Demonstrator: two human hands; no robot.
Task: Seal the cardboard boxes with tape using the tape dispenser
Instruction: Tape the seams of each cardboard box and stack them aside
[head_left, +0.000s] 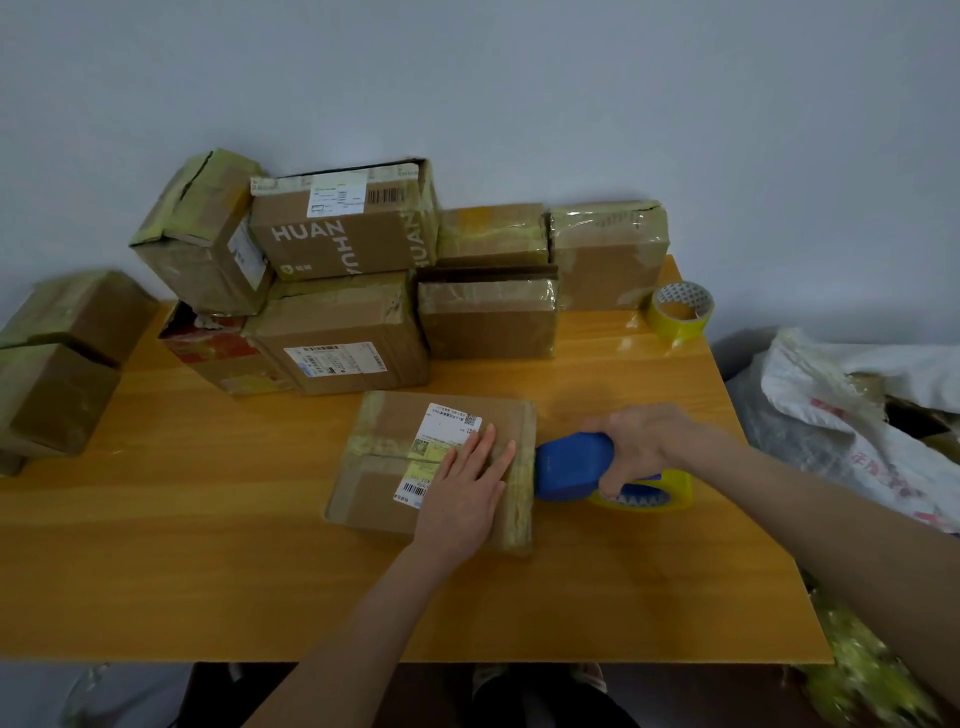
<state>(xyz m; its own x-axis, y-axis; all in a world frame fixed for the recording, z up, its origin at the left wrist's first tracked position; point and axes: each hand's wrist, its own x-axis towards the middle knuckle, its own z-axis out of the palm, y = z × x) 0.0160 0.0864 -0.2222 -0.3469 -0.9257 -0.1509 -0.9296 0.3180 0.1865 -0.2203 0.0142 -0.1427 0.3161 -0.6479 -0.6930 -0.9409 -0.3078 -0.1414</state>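
Pressing on the cardboard box (374, 488), mid-table (208, 545), with the left hand (467, 483), fingers straight and nearly together. Gripping the tape dispenser (571, 467) in the right hand (644, 441), fingers curled round its handle, nose at the box's right edge. Advising: bracing firmly, drawing level along the seam. Failing to make out blade and tape end, hidden beneath the dispenser.

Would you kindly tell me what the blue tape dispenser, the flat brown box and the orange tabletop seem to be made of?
Blue tape dispenser: apparently moulded plastic; smooth, uniform colour, rounded edges. Flat brown box: matte cardboard, with glossy yellowish tape strips. Orange tabletop: wood or wood-look laminate; grain lines, glossy reflections.
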